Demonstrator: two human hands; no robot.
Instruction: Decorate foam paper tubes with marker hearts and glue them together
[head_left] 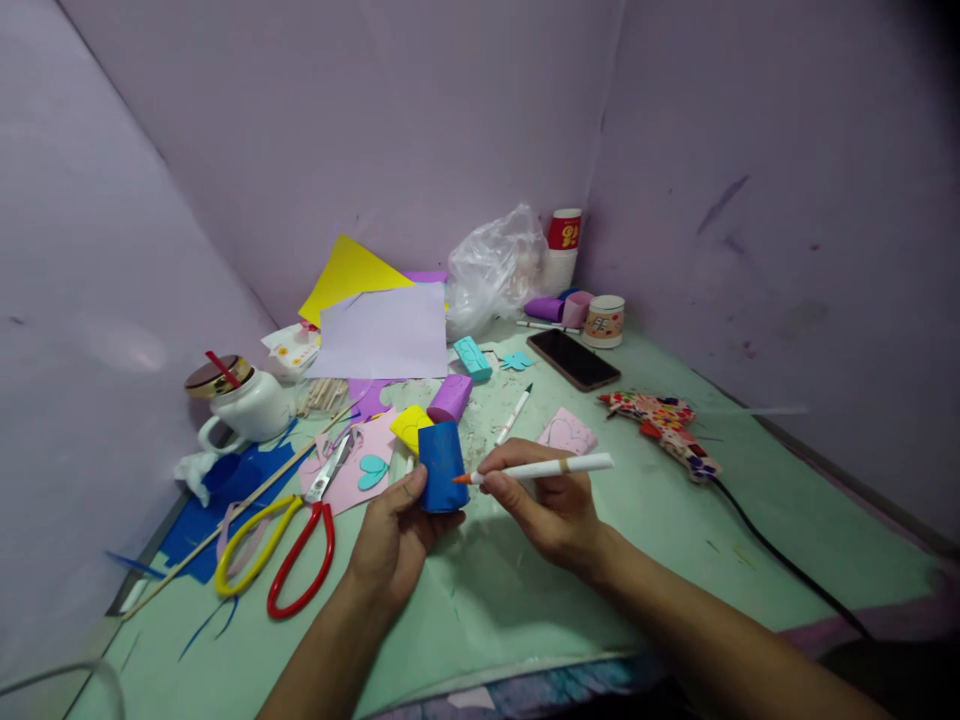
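My left hand [391,545] is closed around a blue paper tube [442,465], held upright above the table. In my right hand [551,505] is a white marker [559,466] with an orange-brown tip, its point at the right side of the tube's face. Faint lines show on the blue surface. Just behind the tube lie a yellow paper roll [411,428] and a purple paper roll [451,398]. A second marker [514,415] with a dark tip rests beyond my right hand, near a pink paper piece [568,431] with a drawn outline.
Scissors [319,500] with yellow and red handles lie at left, by a white mug [251,405] and blue paper scraps [195,530]. At right are a phone [574,360] and a corded glue gun [664,425]. Paper sheets [382,330], a plastic bag [495,270] and cups [562,250] stand behind.
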